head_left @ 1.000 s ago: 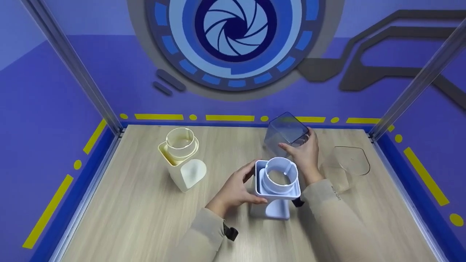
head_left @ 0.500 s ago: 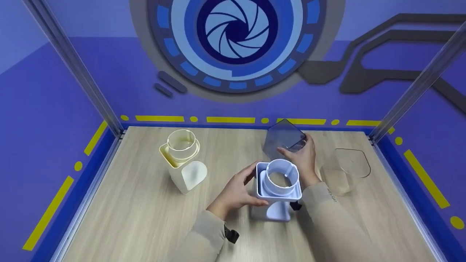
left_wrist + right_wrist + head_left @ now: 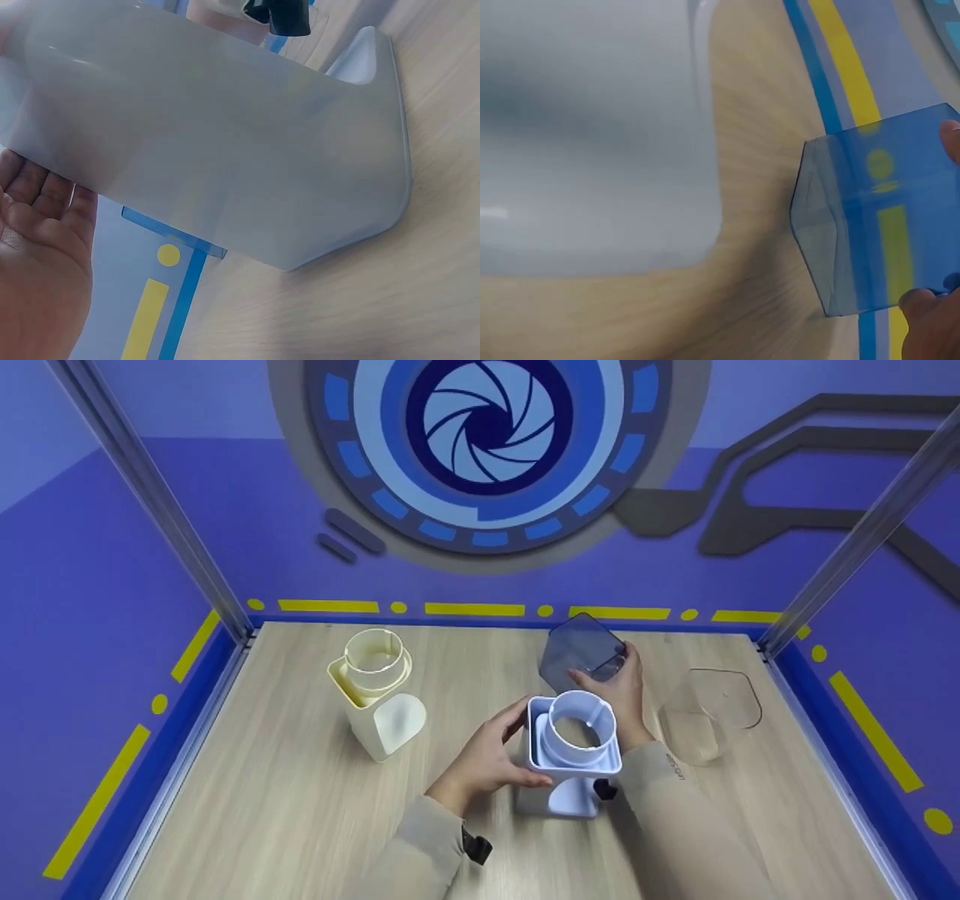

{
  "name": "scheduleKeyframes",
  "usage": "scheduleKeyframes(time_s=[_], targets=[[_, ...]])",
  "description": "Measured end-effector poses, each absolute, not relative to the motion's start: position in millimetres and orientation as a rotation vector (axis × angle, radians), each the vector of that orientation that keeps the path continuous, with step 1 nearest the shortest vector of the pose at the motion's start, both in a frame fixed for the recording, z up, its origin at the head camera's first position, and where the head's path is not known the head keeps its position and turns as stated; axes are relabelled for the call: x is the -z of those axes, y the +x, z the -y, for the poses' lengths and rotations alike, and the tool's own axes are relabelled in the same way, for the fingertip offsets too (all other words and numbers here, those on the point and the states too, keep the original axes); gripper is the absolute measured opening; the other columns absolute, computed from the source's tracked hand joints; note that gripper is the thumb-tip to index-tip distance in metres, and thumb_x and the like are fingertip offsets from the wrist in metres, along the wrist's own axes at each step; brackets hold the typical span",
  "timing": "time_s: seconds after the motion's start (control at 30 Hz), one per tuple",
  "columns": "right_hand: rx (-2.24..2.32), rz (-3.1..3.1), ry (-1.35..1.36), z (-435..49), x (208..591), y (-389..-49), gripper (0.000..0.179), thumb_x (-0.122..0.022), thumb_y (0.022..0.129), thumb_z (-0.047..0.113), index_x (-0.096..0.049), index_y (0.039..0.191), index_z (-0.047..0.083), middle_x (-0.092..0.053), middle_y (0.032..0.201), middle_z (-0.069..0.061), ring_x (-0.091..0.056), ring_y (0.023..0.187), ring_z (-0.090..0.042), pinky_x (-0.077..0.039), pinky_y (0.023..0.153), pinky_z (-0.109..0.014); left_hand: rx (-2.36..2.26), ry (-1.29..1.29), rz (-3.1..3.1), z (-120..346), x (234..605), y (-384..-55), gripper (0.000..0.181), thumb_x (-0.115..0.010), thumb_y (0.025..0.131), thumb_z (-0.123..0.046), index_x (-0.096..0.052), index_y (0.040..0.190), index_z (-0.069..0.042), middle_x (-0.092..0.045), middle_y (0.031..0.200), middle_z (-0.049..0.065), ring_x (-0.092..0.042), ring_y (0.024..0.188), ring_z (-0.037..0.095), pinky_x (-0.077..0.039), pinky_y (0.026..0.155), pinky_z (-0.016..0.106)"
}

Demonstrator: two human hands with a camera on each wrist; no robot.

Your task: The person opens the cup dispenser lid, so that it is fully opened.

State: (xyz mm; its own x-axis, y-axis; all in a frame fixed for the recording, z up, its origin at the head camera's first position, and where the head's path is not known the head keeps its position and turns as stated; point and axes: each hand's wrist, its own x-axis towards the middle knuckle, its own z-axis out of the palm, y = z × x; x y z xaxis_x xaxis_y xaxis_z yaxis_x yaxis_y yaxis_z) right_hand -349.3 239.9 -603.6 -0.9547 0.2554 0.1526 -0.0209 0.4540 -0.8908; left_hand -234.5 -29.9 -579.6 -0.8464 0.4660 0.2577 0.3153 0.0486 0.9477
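A light-blue plastic dispenser body (image 3: pixel 534 796) stands upright on the table, with a round collar inside its square top and a scooped opening low at the front. My left hand (image 3: pixel 487 754) grips its upper left side, thumb in front and fingers round the back. In the left wrist view the body (image 3: pixel 202 127) fills most of the picture. Behind it, my right hand (image 3: pixel 621 690) holds a see-through grey-blue square box (image 3: pixel 574 649), tilted. The right wrist view shows the box (image 3: pixel 885 210) with the thumb and a finger at its edges, apart from the body.
A cream dispenser body (image 3: pixel 367 727) of the same shape stands at the back left. On the right lies a clear colourless box (image 3: pixel 712 712). Blue printed panels (image 3: pixel 480 577) and metal posts (image 3: pixel 169 510) enclose the wooden table (image 3: pixel 277 810).
My right hand has tipped the grey-blue box and brought it slightly lower and to the left. The left hand and the light-blue body have stayed nearly still.
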Motion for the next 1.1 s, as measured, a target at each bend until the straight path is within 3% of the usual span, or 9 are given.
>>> scheduleKeyframes(time_s=[0.3, 0.73, 0.83, 0.97, 1.1], targets=[[-1.459, 2.424, -0.143, -239.8, 609.6, -351.4, 0.122, -0.101, 0.084, 0.028, -0.025, 0.174, 0.0, -0.042, 0.173, -0.028, -0.043, 0.162, -0.044, -0.034, 0.141, -0.056, -1.905, 0.785, -2.182, 30.5, 579.9, -233.7, 0.128, -0.111, 0.07, -0.021, -0.041, 0.176, -0.014, -0.059, 0.17, -0.002, -0.053, 0.16, 0.017, -0.035, 0.141, 0.032], [-1.47, 2.46, -0.157, -240.0, 608.8, -347.5, 0.126, -0.1, 0.087, 0.031, -0.017, 0.178, 0.009, -0.038, 0.178, -0.025, -0.038, 0.168, -0.042, -0.03, 0.144, -0.055, -1.852, 0.815, -2.207, 32.7, 572.6, -233.1, 0.13, -0.111, 0.07, -0.019, -0.038, 0.177, -0.011, -0.054, 0.175, 0.002, -0.047, 0.167, 0.022, -0.035, 0.141, 0.033], [-1.497, 2.477, -0.149, -240.4, 606.8, -346.4, 0.13, -0.099, 0.088, 0.033, -0.011, 0.18, 0.012, -0.032, 0.182, -0.024, -0.034, 0.171, -0.042, -0.028, 0.145, -0.057, -1.818, 0.827, -2.219, 33.9, 568.6, -233.6, 0.131, -0.111, 0.07, -0.019, -0.036, 0.178, -0.012, -0.05, 0.178, 0.004, -0.044, 0.169, 0.023, -0.034, 0.142, 0.035], [-1.558, 2.527, -0.148, -240.2, 601.6, -340.7, 0.144, -0.098, 0.089, 0.036, 0.01, 0.182, 0.015, -0.007, 0.191, -0.022, -0.014, 0.178, -0.043, -0.017, 0.147, -0.06, -1.707, 0.816, -2.311, 36.6, 564.7, -232.4, 0.137, -0.111, 0.07, -0.026, -0.03, 0.18, -0.015, -0.043, 0.183, 0.006, -0.04, 0.171, 0.026, -0.035, 0.142, 0.043], [-1.528, 2.574, -0.131, -240.7, 588.1, -330.0, 0.149, -0.098, 0.088, 0.033, 0.018, 0.181, 0.015, 0.008, 0.191, -0.022, 0.0, 0.179, -0.044, -0.009, 0.148, -0.061, -1.55, 0.811, -2.461, 42.7, 561.5, -229.3, 0.145, -0.112, 0.067, -0.038, -0.025, 0.182, -0.022, -0.042, 0.183, 0.003, -0.04, 0.171, 0.028, -0.035, 0.142, 0.054]])
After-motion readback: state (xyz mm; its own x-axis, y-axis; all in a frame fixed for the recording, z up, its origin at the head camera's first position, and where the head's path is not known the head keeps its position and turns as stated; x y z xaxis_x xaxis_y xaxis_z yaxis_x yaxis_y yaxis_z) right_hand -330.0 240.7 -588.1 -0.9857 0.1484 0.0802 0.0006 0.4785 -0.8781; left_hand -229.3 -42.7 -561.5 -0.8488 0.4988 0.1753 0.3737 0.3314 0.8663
